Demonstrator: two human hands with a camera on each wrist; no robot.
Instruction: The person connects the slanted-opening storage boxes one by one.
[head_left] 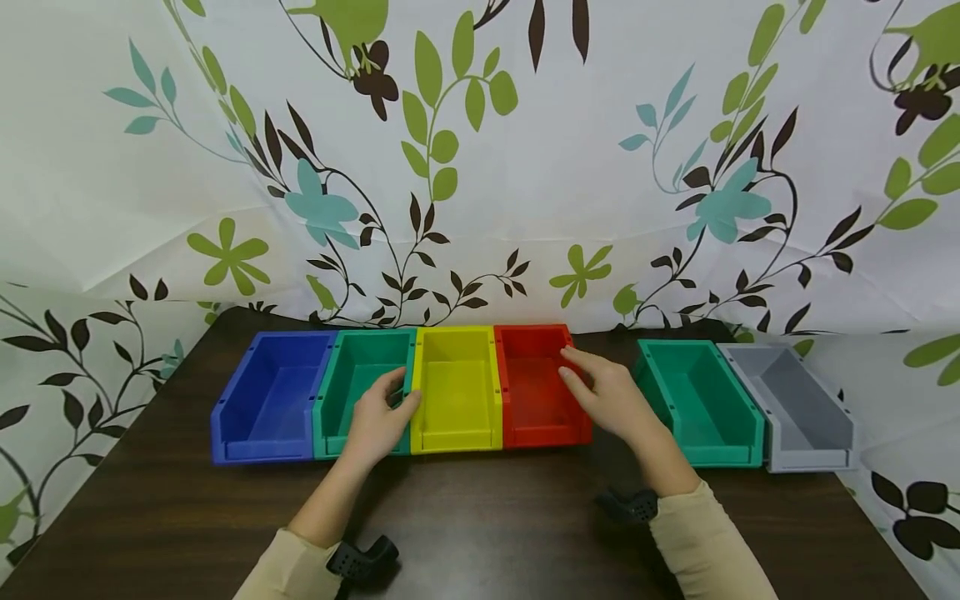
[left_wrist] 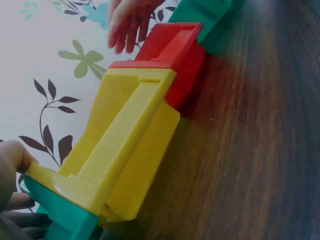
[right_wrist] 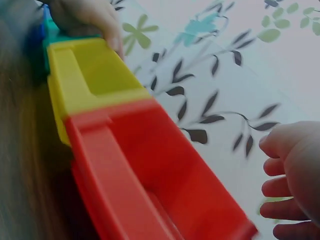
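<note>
My left hand (head_left: 378,421) is over the right side of the left green bin (head_left: 326,417). Its fingers are bent loosely, and the thumb lies at the rim shared with the yellow bin (head_left: 457,404). The left wrist view puts a digit against the yellow bin's corner; whether it presses there, I cannot tell. At the red bin's (head_left: 536,400) right side hovers my right hand (head_left: 607,396), thumb and fingers apart and holding nothing. In the right wrist view that hand (right_wrist: 295,180) is separated from the red bin by a gap. Blue (head_left: 273,396), green, yellow and red bins stand side by side.
Right of a gap, another green bin (head_left: 705,408) and a grey bin (head_left: 798,408) stand together. All are on a dark wooden table (head_left: 480,533). A leaf-patterned cloth (head_left: 540,192) hangs behind. Black wrist cameras (head_left: 363,558) sit at both wrists.
</note>
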